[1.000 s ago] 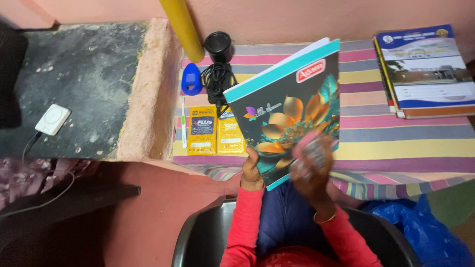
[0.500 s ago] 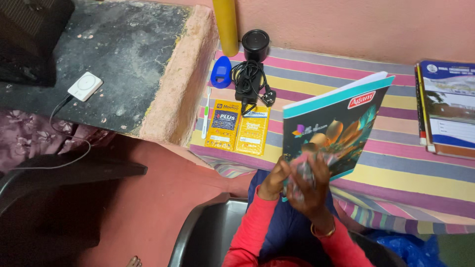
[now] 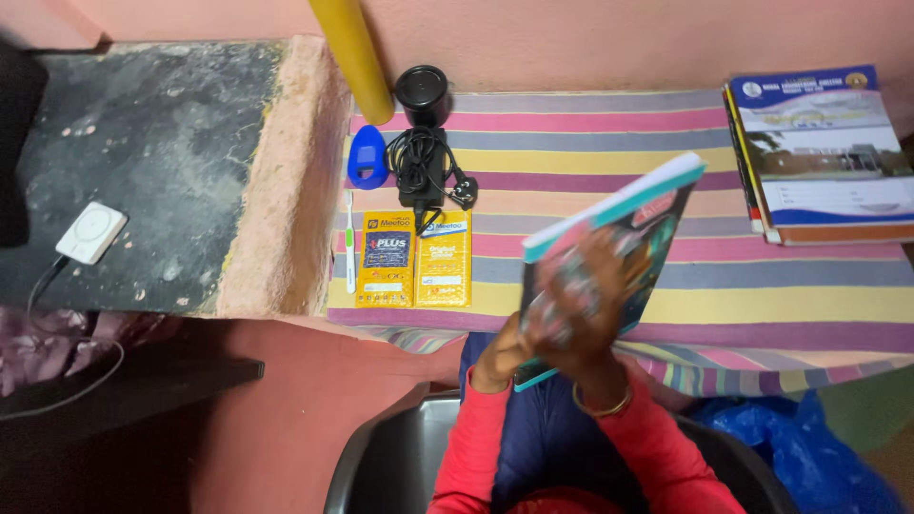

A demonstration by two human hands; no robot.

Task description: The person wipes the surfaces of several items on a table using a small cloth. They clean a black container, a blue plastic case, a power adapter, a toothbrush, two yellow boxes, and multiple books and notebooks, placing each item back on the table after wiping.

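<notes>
The left hand [image 3: 499,354] gripped the near lower edge of a notebook [image 3: 657,214] with a teal spine and dark flowered cover, tilted above the near edge of the striped cloth [image 3: 762,286]. The right hand [image 3: 581,319] pressed a blurred pinkish cloth [image 3: 557,286] against the cover, fingers closed on it. To the left lay two yellow packets [image 3: 414,259], a toothbrush [image 3: 349,243] and a black charger [image 3: 424,171]; books [image 3: 814,148] lay far right.

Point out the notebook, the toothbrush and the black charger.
notebook [image 3: 657,214], head view, upper part of the cover
toothbrush [image 3: 350,249], head view, middle of the handle
black charger [image 3: 420,169], head view, the coiled cable
</notes>
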